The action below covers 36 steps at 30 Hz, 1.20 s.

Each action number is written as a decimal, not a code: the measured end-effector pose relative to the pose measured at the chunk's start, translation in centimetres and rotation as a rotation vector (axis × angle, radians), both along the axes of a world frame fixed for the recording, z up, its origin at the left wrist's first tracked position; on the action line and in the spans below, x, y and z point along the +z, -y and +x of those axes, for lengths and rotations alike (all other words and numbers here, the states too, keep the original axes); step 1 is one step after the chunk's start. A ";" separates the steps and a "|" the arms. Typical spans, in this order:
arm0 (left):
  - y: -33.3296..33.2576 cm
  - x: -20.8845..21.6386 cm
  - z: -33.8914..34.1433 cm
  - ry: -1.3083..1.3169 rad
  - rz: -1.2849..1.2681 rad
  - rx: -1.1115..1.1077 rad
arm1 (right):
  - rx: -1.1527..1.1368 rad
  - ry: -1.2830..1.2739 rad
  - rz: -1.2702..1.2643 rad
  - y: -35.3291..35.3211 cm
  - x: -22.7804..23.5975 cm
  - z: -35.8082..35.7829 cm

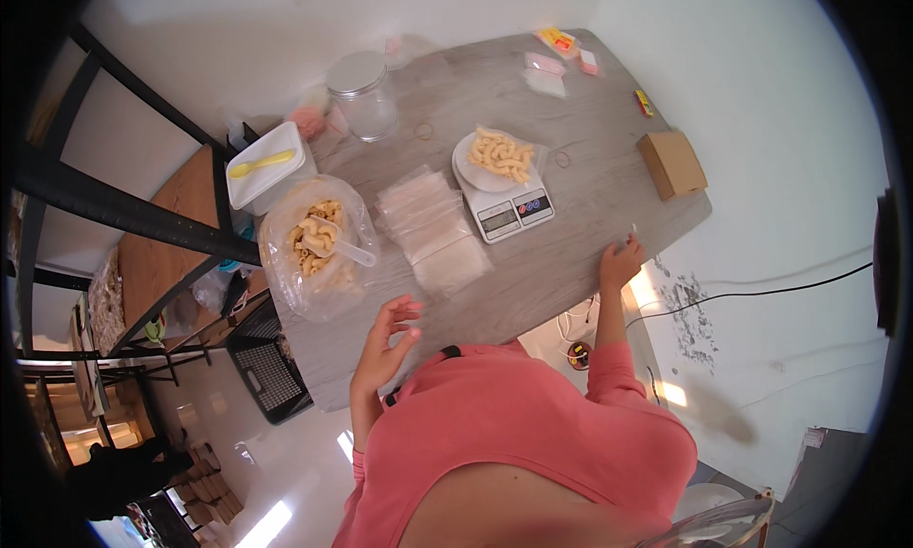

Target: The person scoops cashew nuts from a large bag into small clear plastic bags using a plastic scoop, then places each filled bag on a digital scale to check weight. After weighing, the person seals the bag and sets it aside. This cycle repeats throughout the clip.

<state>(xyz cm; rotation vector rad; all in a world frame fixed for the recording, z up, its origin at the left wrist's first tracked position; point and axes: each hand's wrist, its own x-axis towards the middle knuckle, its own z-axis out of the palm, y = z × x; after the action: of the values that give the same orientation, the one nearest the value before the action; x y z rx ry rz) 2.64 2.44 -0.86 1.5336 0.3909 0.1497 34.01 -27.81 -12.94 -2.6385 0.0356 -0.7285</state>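
Note:
My left hand (pixel 386 337) hovers at the table's near edge with its fingers apart and nothing in them. It is closest to a stack of clear plastic bags (pixel 439 242). At the right front edge, my right hand (pixel 623 261) has its fingers drawn together; a tiny pale thing (pixel 634 228) shows by the fingertips, too small to name. A white digital kitchen scale (pixel 496 223) bears an elbow macaroni portion (pixel 501 155) in a clear bag. Left of the stack, a large open plastic bag (pixel 328 296) holds more macaroni (pixel 321 215) with a white scoop (pixel 354 252) in it.
Toward the back stand a lidded clear jar (pixel 371 110) and a white tub (pixel 271 188) with a yellow spoon (pixel 261 163) on top. A cardboard box (pixel 671 166) sits at the right edge. Rubber bands (pixel 562 159) lie near the scale. Black shelving (pixel 124 201) flanks the left.

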 end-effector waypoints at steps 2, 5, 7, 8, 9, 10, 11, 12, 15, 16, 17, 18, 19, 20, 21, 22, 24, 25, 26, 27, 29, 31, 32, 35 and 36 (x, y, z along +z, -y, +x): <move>0.0 -0.1 0.2 -0.006 0.010 -0.002 | -0.092 -0.050 -0.028 1.3 -0.1 1.2; 0.0 0.0 0.4 -0.014 0.037 -0.004 | -0.126 -0.013 -0.099 2.1 -0.4 2.4; 0.0 0.0 0.4 -0.018 0.047 -0.004 | -0.121 -0.133 -0.106 2.5 -0.5 3.2; 0.0 0.1 0.4 -0.019 0.046 -0.003 | -0.118 -0.177 -0.106 2.6 -0.5 3.5; 0.0 0.1 0.4 -0.020 0.045 0.000 | -0.089 -0.192 -0.156 2.7 -0.5 4.0; 0.0 0.1 0.4 -0.021 0.052 0.001 | -0.061 -0.200 -0.209 2.6 -0.4 4.5; 0.1 0.1 0.4 -0.023 0.060 0.002 | -0.034 -0.190 -0.261 2.5 -0.4 4.9; 0.1 0.0 0.3 -0.023 0.068 0.001 | -0.033 -0.206 -0.261 2.3 -0.4 5.2; 0.1 0.0 0.4 -0.028 0.087 -0.006 | -0.056 -0.170 -0.249 1.8 -0.3 5.6; 0.1 0.0 0.5 -0.028 0.089 -0.014 | -0.073 -0.139 -0.238 1.3 -0.3 5.7; 0.1 0.0 0.4 -0.031 0.089 -0.020 | -0.096 -0.094 -0.222 0.9 -0.2 5.6; 0.2 0.0 0.4 -0.029 0.095 -0.021 | -0.013 -0.074 -0.205 0.2 -0.1 5.6; 0.2 0.0 0.5 -0.028 0.078 -0.009 | 0.060 -0.035 -0.179 -1.0 0.0 5.6; 0.3 0.1 0.5 -0.029 0.065 0.004 | 0.132 -0.002 -0.156 -2.1 0.0 5.2; 0.4 0.2 0.5 -0.031 0.052 0.016 | 0.226 -0.017 -0.020 -3.8 0.0 5.1; 0.4 0.2 0.6 -0.028 0.055 0.016 | 0.293 -0.074 0.155 -5.9 0.1 5.2; 0.4 0.4 0.6 -0.019 0.075 0.014 | 0.298 -0.229 0.521 -9.9 0.4 4.5; 0.5 0.5 0.5 -0.026 0.074 0.012 | 0.270 -0.287 0.440 -11.3 0.8 4.3; 0.4 0.5 0.5 -0.021 0.089 0.012 | 0.240 -0.348 0.379 -12.6 1.4 4.4; 0.3 0.6 0.4 -0.020 0.102 0.010 | 0.224 -0.391 0.315 -13.6 1.8 4.4; 0.1 0.8 0.3 -0.010 0.127 0.012 | 0.164 -0.424 0.253 -15.0 2.5 4.6; -0.1 1.0 0.0 -0.008 0.151 0.013 | 0.139 -0.430 0.214 -15.9 2.5 4.8; -0.2 1.1 -0.2 -0.010 0.163 0.013 | 0.136 -0.429 0.209 -16.1 2.3 5.1; -0.3 1.2 -0.5 0.005 0.170 0.024 | 0.296 -0.381 0.370 -16.4 1.5 6.0; -0.3 1.3 -0.6 0.019 0.175 0.032 | 0.349 -0.374 0.435 -16.5 1.4 6.2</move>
<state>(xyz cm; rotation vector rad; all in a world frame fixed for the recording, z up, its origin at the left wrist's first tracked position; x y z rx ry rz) 2.07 2.77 0.42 1.6979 0.3952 0.2280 40.25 -11.28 -11.50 -2.2393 -0.1425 -0.0888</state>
